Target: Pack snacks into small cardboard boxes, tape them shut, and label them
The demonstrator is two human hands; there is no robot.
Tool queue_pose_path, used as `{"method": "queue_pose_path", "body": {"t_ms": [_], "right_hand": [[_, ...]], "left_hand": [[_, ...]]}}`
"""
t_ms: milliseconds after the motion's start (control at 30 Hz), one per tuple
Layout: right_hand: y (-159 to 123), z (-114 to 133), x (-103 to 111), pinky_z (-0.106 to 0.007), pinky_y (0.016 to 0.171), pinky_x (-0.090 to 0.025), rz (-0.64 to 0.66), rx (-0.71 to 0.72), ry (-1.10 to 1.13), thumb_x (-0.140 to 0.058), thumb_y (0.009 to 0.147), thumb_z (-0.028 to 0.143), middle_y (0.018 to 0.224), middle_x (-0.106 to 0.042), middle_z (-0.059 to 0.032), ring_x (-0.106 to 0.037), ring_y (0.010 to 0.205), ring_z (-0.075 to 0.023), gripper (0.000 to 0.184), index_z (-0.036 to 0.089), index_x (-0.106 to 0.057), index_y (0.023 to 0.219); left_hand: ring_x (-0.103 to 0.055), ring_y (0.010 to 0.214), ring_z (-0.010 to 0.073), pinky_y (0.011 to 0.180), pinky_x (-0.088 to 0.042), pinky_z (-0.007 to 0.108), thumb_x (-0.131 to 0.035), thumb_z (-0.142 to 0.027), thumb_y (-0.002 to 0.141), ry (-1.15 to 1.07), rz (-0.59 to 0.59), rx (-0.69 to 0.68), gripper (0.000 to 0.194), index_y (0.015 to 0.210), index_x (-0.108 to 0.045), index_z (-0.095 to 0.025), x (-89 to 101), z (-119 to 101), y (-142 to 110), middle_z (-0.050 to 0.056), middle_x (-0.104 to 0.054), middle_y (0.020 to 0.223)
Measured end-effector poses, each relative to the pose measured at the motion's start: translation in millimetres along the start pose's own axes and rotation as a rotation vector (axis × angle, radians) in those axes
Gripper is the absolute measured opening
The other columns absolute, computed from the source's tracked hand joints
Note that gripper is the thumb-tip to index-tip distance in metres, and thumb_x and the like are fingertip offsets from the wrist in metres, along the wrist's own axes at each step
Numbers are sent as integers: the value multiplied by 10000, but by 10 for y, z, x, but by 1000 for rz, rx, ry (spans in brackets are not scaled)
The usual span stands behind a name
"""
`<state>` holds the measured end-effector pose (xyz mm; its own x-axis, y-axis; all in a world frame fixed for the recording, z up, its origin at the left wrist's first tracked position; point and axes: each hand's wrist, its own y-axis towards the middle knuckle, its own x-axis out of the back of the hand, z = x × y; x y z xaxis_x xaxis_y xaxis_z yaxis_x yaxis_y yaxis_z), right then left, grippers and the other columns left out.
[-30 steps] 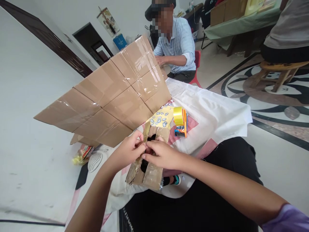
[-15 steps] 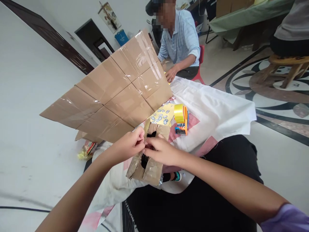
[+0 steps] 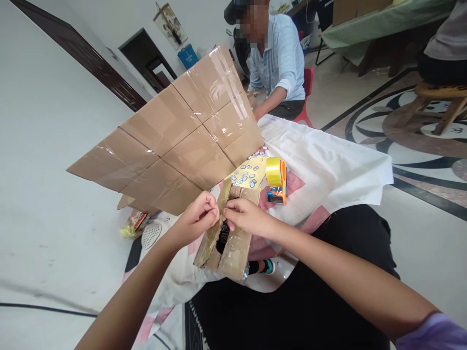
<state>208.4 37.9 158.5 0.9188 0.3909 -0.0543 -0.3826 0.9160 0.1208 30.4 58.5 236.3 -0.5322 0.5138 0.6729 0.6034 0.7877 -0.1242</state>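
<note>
My left hand (image 3: pixel 197 219) and my right hand (image 3: pixel 246 217) pinch the upper flaps of a small taped cardboard box (image 3: pixel 228 245) that rests on my lap over a white cloth (image 3: pixel 328 167). Both sets of fingers are closed on the cardboard edges at the box's dark opening. A large taped cardboard sheet (image 3: pixel 175 138) tilts up just behind the box. A tape dispenser with a yellow roll (image 3: pixel 276 179) lies on the cloth to the right, beside a yellow printed sheet (image 3: pixel 248 172).
Another person in a light blue shirt (image 3: pixel 279 63) sits at the far end on a red chair. A snack packet (image 3: pixel 134 223) and a white perforated disc (image 3: pixel 151 234) lie on the floor at left. A wooden stool (image 3: pixel 438 99) and a green-covered table (image 3: pixel 379 19) stand at back right.
My hands have shifted slightly up and right on the small box, drawing its flaps closer together. The other person's arm has moved back behind the big cardboard sheet.
</note>
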Motion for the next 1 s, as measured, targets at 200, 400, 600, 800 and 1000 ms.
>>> {"method": "queue_pose_path", "body": {"t_ms": [200, 400, 600, 800, 1000], "right_hand": [[17, -68, -76, -246, 562, -275, -106, 162, -65, -499, 858, 134, 580, -418, 71, -387, 580, -95, 263, 189, -465, 602], [31, -109, -104, -244, 565, -271, -143, 193, 12, -549, 788, 179, 591, -390, 70, -360, 598, -95, 224, 191, -452, 585], [6, -93, -99, -241, 565, -272, -144, 179, 14, -526, 783, 144, 580, -398, 69, -367, 595, -97, 206, 187, -475, 588], [-47, -55, -95, -247, 557, -266, -167, 172, -62, -510, 808, 123, 585, -404, 70, -372, 585, -97, 230, 193, -454, 596], [-55, 3, -116, -246, 574, -282, -210, 136, -70, -520, 810, 134, 577, -421, 65, -388, 590, -100, 241, 192, -457, 584]], "left_hand": [[-367, 610, 121, 578, -256, 273, -589, -402, 898, 498, -2, 120, 299, 772, -378, -231, -32, -168, -120, -78, -404, 645], [-375, 607, 116, 566, -266, 267, -544, -396, 916, 425, 31, 152, 283, 733, -418, -221, -4, -191, -113, -75, -420, 634], [-376, 601, 117, 576, -266, 270, -512, -323, 873, 294, -40, 155, 229, 685, -445, -212, -65, -158, -83, -64, -422, 608], [-354, 554, 129, 569, -248, 294, -468, -295, 835, 504, -189, 181, 242, 613, -414, -215, -215, -256, -118, -46, -417, 541], [-397, 564, 129, 563, -294, 275, -435, -286, 846, 358, -219, 174, 226, 630, -416, -221, -238, -203, -115, -49, -435, 558]]}}
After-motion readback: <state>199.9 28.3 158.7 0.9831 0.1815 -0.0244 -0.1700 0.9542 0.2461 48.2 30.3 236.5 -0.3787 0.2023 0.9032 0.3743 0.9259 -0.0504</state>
